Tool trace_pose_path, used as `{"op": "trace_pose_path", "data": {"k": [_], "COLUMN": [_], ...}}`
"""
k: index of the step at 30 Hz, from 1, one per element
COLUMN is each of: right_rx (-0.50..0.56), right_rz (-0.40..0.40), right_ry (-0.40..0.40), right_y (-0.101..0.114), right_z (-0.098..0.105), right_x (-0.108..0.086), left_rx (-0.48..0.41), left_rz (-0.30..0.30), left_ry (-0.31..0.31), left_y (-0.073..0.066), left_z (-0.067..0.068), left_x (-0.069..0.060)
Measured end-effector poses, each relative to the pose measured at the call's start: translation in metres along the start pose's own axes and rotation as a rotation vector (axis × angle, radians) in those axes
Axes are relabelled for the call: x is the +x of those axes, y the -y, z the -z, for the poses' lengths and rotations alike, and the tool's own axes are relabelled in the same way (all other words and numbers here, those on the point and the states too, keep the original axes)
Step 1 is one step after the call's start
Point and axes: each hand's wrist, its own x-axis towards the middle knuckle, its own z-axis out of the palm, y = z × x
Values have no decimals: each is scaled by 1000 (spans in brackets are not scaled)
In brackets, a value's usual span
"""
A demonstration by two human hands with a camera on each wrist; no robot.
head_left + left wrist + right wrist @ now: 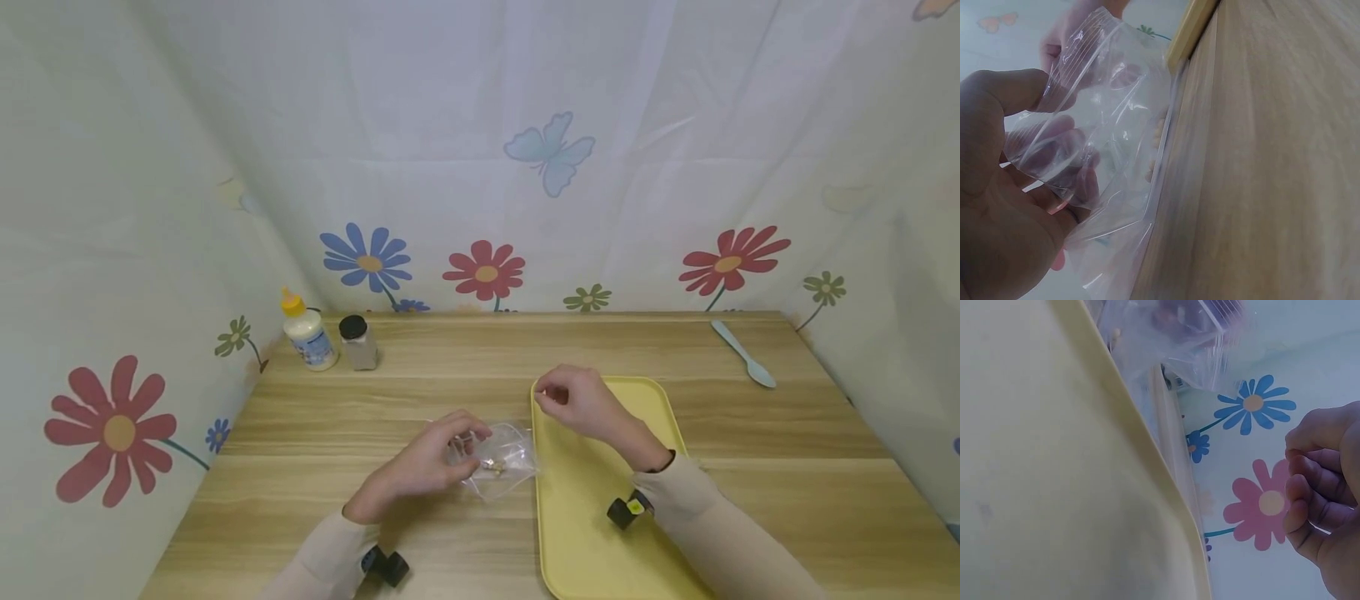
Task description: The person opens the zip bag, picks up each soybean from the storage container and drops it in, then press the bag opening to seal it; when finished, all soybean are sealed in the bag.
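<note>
A clear plastic zip bag (513, 454) stands half-raised on the table, just left of the yellow tray (551, 533). Small gold-tan pieces (492, 466) lie at its bottom, too small to make out. My left hand (435, 454) holds the bag near its ribbed mouth; in the left wrist view the thumb is on the near side and the fingers show through the film. Above the tray's far left part, my right hand (577, 400) has its fingers curled in, thumb against the index finger. In the right wrist view the right hand (1329, 487) shows nothing clearly between the fingertips.
At the back left stand a white glue bottle (311, 337) with a yellow cap and a small clear jar (360, 346) with a black lid. A pale blue spoon (742, 354) lies at the back right. A flowered curtain (450, 167) closes off the back and sides.
</note>
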Motion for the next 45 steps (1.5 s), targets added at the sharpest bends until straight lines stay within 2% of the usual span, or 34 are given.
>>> {"op": "trace_pose_path", "data": {"k": [16, 32, 45], "right_rx": [93, 220, 247], "right_rz": [65, 294, 330], "right_ry": [41, 132, 157], "right_y": [16, 34, 36], "right_z": [-10, -13, -14], "right_x": [-10, -16, -17], "left_rx": [4, 8, 6], "left_rz": [-9, 25, 20], "left_ry": [-2, 9, 10], "left_y": [0, -2, -2], "left_z": [0, 0, 0], "left_x": [0, -1, 0]}}
